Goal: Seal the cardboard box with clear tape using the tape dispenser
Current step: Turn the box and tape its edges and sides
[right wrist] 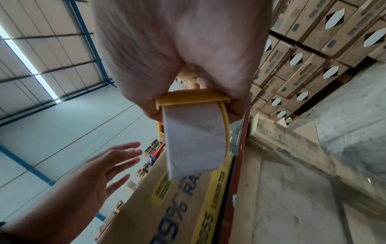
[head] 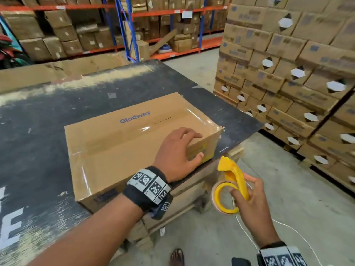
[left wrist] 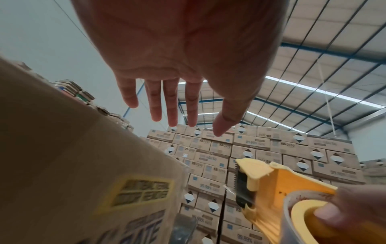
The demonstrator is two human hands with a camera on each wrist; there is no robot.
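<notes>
A brown cardboard box (head: 124,146) printed "Glodway" lies flaps closed on the dark table, with shiny clear tape along its top seam and over both ends. My left hand (head: 194,145) is at the box's near right corner, fingers spread and straight, thumb by the side face; the left wrist view shows the same open fingers (left wrist: 171,105) beside the box (left wrist: 73,156). Off the table edge, right of the box, my right hand (head: 245,187) grips the yellow tape dispenser (head: 233,175) with its clear tape roll (right wrist: 192,140). The dispenser's blade end (left wrist: 246,178) points toward the box.
The dark worn table (head: 57,116) ends just right of the box. A tall pallet stack of cartons (head: 288,73) stands to the right across a concrete aisle. Shelving racks (head: 153,25) fill the back. A white cord (head: 288,227) lies on the floor by my foot (head: 176,257).
</notes>
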